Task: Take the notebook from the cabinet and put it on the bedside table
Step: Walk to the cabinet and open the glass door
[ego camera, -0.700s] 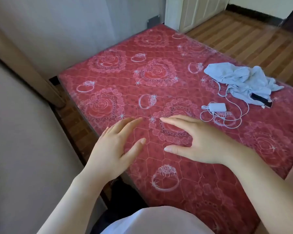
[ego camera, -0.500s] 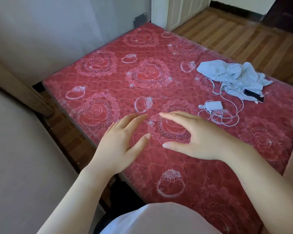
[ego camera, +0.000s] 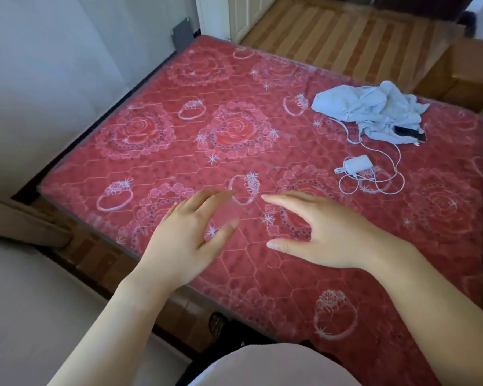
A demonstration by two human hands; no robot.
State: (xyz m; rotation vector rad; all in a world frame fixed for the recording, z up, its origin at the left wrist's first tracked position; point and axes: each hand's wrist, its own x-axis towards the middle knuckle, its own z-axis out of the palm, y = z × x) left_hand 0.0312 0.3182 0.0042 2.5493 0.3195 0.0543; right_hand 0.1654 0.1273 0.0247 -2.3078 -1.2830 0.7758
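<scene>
My left hand (ego camera: 184, 240) and my right hand (ego camera: 326, 232) hover side by side over the near part of a red patterned mattress (ego camera: 207, 151). Both hands are empty, with fingers loosely spread and thumbs pointing toward each other. No notebook, cabinet or bedside table shows in this view.
A crumpled light blue garment (ego camera: 374, 110) lies at the mattress's far right, with a dark phone (ego camera: 409, 132) partly under it. A white charger (ego camera: 357, 164) with a coiled cable lies beside them. A pale wall stands on the left, wooden floor beyond the bed, and a white door (ego camera: 246, 12) at the back.
The view has swung left and tilted, so the mattress and garment sit further right. Both hands stay open and close together over the mattress.
</scene>
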